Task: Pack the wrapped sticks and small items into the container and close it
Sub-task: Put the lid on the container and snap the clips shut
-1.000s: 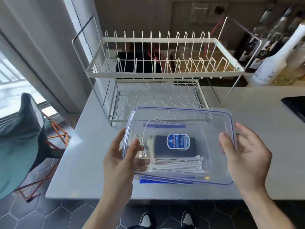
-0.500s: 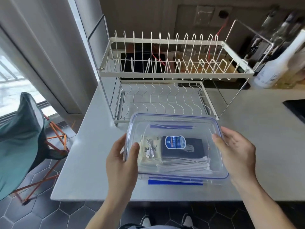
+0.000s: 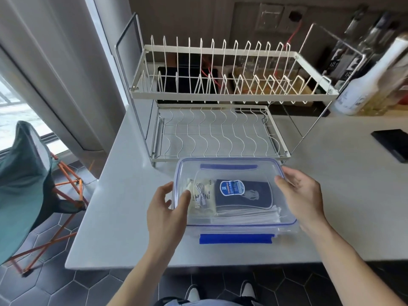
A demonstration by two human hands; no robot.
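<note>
Down on the grey counter (image 3: 123, 217), just before the wire dish rack (image 3: 216, 120), the clear container (image 3: 284, 228) sits with its lid (image 3: 231, 171) laid over it. The left hand (image 3: 165, 215) grasps the lid's left edge, thumb on top; the right hand (image 3: 302, 195) grasps the right edge. Through the plastic show a dark packet (image 3: 254, 202), a coiled white cable (image 3: 199, 193) and wrapped sticks (image 3: 247, 217), their print unreadable. Bottles (image 3: 364, 89) at far right are blurred.
</note>
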